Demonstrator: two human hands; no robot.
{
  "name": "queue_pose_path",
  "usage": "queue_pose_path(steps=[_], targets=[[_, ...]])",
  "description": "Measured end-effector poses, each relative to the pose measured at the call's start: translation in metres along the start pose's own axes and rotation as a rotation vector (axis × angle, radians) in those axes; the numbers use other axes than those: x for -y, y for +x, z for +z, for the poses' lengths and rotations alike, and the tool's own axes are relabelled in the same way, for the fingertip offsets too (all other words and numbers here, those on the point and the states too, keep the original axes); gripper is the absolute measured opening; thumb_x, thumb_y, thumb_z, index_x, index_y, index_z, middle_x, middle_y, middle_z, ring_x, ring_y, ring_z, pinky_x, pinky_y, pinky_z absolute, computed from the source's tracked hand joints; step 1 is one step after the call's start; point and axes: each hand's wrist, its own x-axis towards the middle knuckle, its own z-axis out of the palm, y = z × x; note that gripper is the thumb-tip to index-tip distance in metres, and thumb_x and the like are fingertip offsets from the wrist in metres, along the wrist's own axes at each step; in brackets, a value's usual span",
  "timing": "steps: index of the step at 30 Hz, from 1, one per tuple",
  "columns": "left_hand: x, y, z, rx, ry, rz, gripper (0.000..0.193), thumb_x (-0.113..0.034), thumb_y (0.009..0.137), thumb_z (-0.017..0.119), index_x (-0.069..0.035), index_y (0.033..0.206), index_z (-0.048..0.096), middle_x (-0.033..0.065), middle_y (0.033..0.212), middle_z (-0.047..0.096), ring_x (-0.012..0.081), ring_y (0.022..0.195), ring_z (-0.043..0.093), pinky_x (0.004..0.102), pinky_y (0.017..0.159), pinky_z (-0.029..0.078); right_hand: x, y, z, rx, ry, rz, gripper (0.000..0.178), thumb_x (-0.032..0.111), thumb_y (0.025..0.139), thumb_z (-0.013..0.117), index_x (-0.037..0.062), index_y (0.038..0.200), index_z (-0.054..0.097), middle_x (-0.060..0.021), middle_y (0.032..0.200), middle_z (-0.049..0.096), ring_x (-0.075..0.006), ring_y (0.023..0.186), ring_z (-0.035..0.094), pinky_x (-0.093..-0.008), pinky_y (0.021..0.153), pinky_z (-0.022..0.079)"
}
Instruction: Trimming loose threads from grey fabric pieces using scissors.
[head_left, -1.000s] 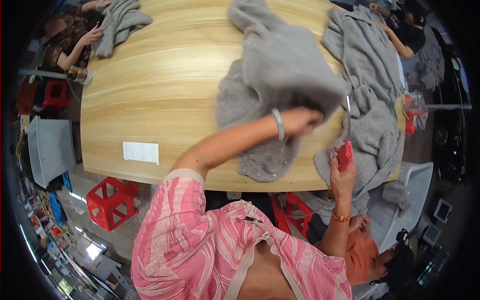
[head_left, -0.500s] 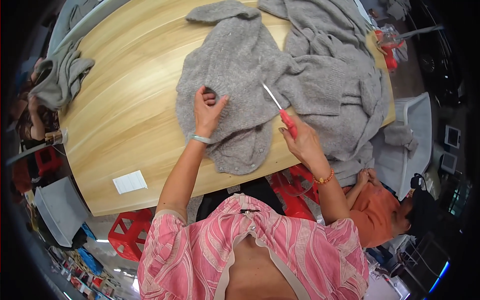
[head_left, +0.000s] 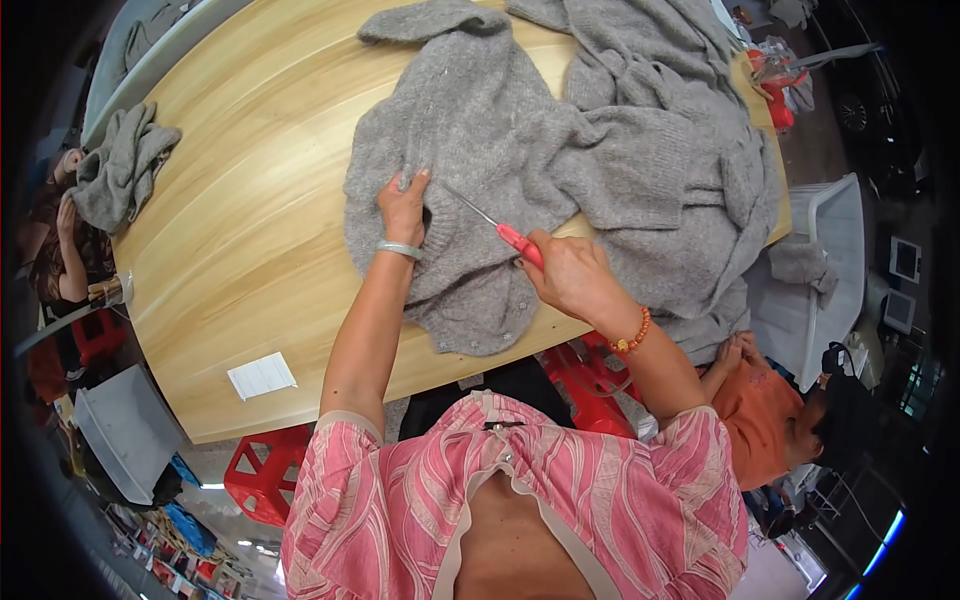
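Observation:
A grey knitted sweater [head_left: 470, 120] lies spread in front of me, its scalloped lower part near the table's front edge. My left hand [head_left: 404, 210] grips the knit beside a small dark opening; some of its fingers are hidden in the fabric. In my right hand [head_left: 575, 275] is a red-handled tool [head_left: 520, 245] with a thin metal shaft. Its shaft points up and left, over the sweater, close to my left hand. Whether the tip touches the knit I cannot tell.
More grey knitwear [head_left: 690, 190] is heaped at the right of the wooden table [head_left: 230, 250]. A white paper [head_left: 262, 376] lies front left. Red stools [head_left: 265, 470] stand by the edge. One person in orange [head_left: 750, 420] sits at right; another handles a grey garment [head_left: 125, 165] at far left.
My right hand has moved left and slightly down, bringing the tool's shaft near my left hand. The left hand has shifted a little left and closed on the knit.

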Motion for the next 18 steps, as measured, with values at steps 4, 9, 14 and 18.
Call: queue_pose_path(steps=[4, 9, 14, 18], targets=[[-0.012, 0.002, -0.005, 0.202, -0.003, -0.093, 0.034, -0.006, 0.081, 0.070, 0.004, 0.111, 0.057, 0.0080, 0.102, 0.064, 0.0169, 0.090, 0.060, 0.0308, 0.081, 0.049, -0.004, 0.001, 0.000, 0.021, 0.046, -0.010, 0.021, 0.024, 0.084, 0.060, 0.0056, 0.093, 0.053, -0.0208, 0.071, 0.062, -0.0410, 0.071, 0.061, -0.0487, 0.064, 0.047], [-0.041, 0.036, 0.008, 0.166, 0.077, -0.104, 0.029, -0.010, 0.083, 0.069, 0.002, 0.108, 0.059, 0.0056, 0.099, 0.065, 0.0144, 0.088, 0.060, 0.0287, 0.077, 0.049, -0.005, 0.011, 0.000, -0.073, 0.079, 0.019, 0.021, 0.022, 0.084, 0.059, 0.0056, 0.096, 0.054, -0.0214, 0.073, 0.062, -0.0411, 0.073, 0.061, -0.0487, 0.065, 0.047], [-0.029, 0.057, 0.005, 0.196, 0.199, -0.057, 0.019, -0.010, 0.081, 0.070, 0.001, 0.096, 0.064, 0.0037, 0.086, 0.066, 0.0116, 0.078, 0.060, 0.0238, 0.073, 0.047, -0.006, 0.025, -0.007, -0.015, 0.055, 0.040, 0.020, 0.021, 0.084, 0.057, 0.0060, 0.098, 0.054, -0.0218, 0.074, 0.062, -0.0416, 0.074, 0.061, -0.0488, 0.070, 0.046], [-0.037, 0.052, 0.000, 0.175, 0.140, -0.144, 0.014, -0.010, 0.081, 0.069, -0.001, 0.092, 0.065, 0.0014, 0.084, 0.065, 0.0097, 0.075, 0.058, 0.0223, 0.072, 0.045, -0.014, 0.027, -0.016, -0.046, 0.092, 0.011, 0.019, 0.021, 0.084, 0.058, 0.0062, 0.096, 0.054, -0.0219, 0.072, 0.062, -0.0425, 0.073, 0.060, -0.0492, 0.073, 0.047]])
